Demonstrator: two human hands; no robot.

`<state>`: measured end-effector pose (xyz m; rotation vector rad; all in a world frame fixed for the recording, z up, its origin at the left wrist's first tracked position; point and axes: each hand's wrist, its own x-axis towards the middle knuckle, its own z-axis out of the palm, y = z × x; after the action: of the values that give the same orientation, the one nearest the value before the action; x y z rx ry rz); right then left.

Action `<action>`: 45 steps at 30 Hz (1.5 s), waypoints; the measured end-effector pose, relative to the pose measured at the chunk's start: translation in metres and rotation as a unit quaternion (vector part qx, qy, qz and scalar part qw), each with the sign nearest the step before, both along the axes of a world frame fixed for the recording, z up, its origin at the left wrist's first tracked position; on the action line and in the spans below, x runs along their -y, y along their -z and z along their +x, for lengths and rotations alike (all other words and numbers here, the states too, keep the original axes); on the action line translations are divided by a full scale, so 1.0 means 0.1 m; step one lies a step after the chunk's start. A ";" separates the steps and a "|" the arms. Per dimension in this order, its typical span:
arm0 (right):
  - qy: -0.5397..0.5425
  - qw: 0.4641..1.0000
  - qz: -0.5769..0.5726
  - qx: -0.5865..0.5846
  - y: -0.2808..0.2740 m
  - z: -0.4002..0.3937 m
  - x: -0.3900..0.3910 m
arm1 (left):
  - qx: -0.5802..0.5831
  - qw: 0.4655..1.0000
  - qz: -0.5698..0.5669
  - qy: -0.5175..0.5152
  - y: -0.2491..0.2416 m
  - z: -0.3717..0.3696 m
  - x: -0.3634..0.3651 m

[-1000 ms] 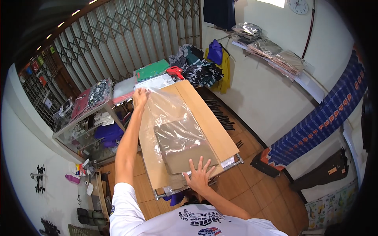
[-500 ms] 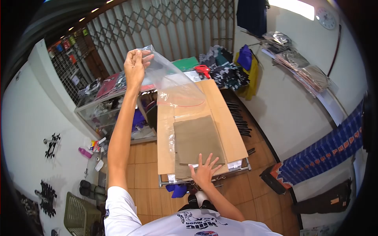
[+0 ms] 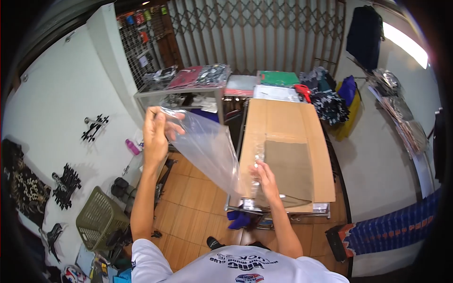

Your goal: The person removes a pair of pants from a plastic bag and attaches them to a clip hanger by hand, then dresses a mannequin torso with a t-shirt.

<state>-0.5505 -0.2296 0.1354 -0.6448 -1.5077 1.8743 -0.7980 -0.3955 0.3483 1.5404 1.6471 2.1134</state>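
Note:
My left hand (image 3: 157, 134), raised at the left, pinches one end of a clear plastic bag (image 3: 205, 146). The bag hangs slantwise down to the cardboard's near left corner. My right hand (image 3: 267, 181) is over the left edge of a folded olive-brown cloth (image 3: 289, 162), its fingers loosely bent and a little apart. Under that cloth lies a flat sheet of cardboard (image 3: 322, 155) on a metal-framed table. A crinkled strip of clear plastic (image 3: 258, 151) runs along the cloth's left side, close to my right fingertips.
Behind the cardboard are a green packet (image 3: 279, 77), a red tape dispenser (image 3: 303, 93) and patterned garments (image 3: 330, 108). A glass display case (image 3: 184, 92) stands at the back left. An olive basket (image 3: 101, 219) sits at lower left. Rolled blue patterned fabric (image 3: 384, 226) leans at right.
My left hand has come down and nearer with the plastic bag, swinging it left off the cardboard. My right hand has lifted from the cloth's near edge to its left side. The view has turned left.

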 end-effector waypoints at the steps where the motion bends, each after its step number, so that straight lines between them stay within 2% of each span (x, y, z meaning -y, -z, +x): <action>1: -0.070 0.994 -0.074 0.028 -0.05 -0.22 0.10 | 0.002 1.000 -0.009 0.001 0.09 -0.08 0.12; 2: -0.079 0.993 -0.079 0.028 0.01 -0.41 0.19 | 0.005 1.000 -0.020 0.002 0.19 -0.17 0.23; 3: -0.228 0.947 -0.227 -0.008 0.14 -0.64 0.26 | 0.017 0.999 -0.027 0.003 0.29 -0.29 0.33; 4: -0.365 0.856 -0.363 -0.044 0.25 -0.87 0.34 | 0.025 0.999 -0.047 0.003 0.37 -0.41 0.46; 5: -0.372 0.852 -0.366 -0.044 0.37 -1.07 0.47 | 0.046 0.998 -0.053 0.008 0.43 -0.50 0.58; 8: -0.317 0.860 -0.397 -0.057 0.70 -1.52 0.85 | 0.062 0.996 -0.056 0.012 0.58 -0.85 0.94; 9: -0.235 0.889 -0.389 -0.056 0.61 -1.60 0.95 | 0.053 0.996 -0.067 -0.015 0.60 -0.93 1.05; 10: -0.212 0.908 -0.344 -0.110 0.65 -1.72 0.98 | 0.045 0.995 -0.077 -0.040 0.61 -1.01 1.16; 12: -0.097 0.915 -0.351 -0.172 0.43 -1.75 1.06 | 0.032 0.994 -0.081 -0.070 0.72 -1.27 1.34; 14: -0.127 0.931 -0.275 -0.202 0.37 -1.79 0.95 | 0.060 0.988 -0.105 -0.092 0.80 -1.42 1.47; 17: -0.101 0.964 -0.192 -0.157 0.10 -1.90 0.95 | 0.043 0.987 -0.125 -0.094 0.93 -1.57 1.53; 19: -0.069 0.978 -0.114 -0.161 0.14 -2.05 0.85 | 0.040 0.986 -0.127 -0.097 0.98 -1.64 1.51; 24: 0.022 0.986 -0.103 -0.128 -0.15 -2.18 0.66 | 0.069 0.988 -0.098 -0.094 1.13 -1.94 1.32; 26: 0.097 0.988 0.017 -0.119 -0.24 -2.27 0.56 | 0.080 0.989 -0.087 -0.092 1.20 -2.02 1.19; 27: 0.179 0.969 0.127 -0.109 -0.34 -2.35 0.56 | 0.079 0.990 -0.090 -0.076 1.21 -2.04 1.11; 28: 0.270 0.931 0.245 -0.011 -0.48 -2.41 0.58 | 0.077 0.991 -0.095 -0.061 1.22 -2.07 1.02; 29: 0.303 0.857 0.416 0.026 -0.72 -2.48 0.64 | 0.078 0.991 -0.101 -0.041 1.23 -2.10 0.92; 30: 0.327 0.750 0.572 0.062 -0.92 -2.57 0.66 | 0.077 0.991 -0.102 -0.041 1.23 -2.13 0.81; 31: 0.202 0.797 0.570 0.019 -0.99 -2.68 0.63 | 0.058 0.991 -0.124 -0.004 1.22 -2.17 0.68; 34: -0.042 0.886 0.458 0.058 -0.86 -3.07 0.49 | 0.033 0.983 -0.170 0.058 1.18 -2.28 0.32; 35: -0.039 0.887 0.457 0.057 -0.84 -3.15 0.39 | 0.030 0.982 -0.169 0.081 1.18 -2.34 0.20; 37: -0.105 0.941 0.318 0.042 -0.86 -3.33 0.18 | 0.050 0.977 -0.166 0.125 1.11 -2.54 0.00; 40: -0.085 0.958 0.276 0.001 -0.85 -3.49 -0.19 | 0.044 0.970 -0.176 0.161 1.34 -3.00 -0.15; 41: -0.072 0.961 0.266 -0.007 -0.91 -3.50 -0.30 | 0.044 0.962 -0.222 0.154 1.41 -3.13 -0.15; 42: -0.061 0.957 0.282 0.000 -0.91 -3.52 -0.46 | 0.044 0.961 -0.221 0.159 1.54 -3.25 -0.13; 44: -0.047 0.967 0.251 -0.005 -1.00 -3.52 -0.69 | -0.050 0.899 -0.425 0.087 1.91 -3.48 -0.13; 45: -0.030 0.968 0.247 -0.015 -1.02 -3.53 -0.80 | -0.041 0.893 -0.440 0.087 2.13 -3.53 -0.14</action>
<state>-0.9032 -0.1497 0.2377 -0.3366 -1.8954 1.4505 -1.1514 -0.3816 0.1354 1.3620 1.9682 0.9479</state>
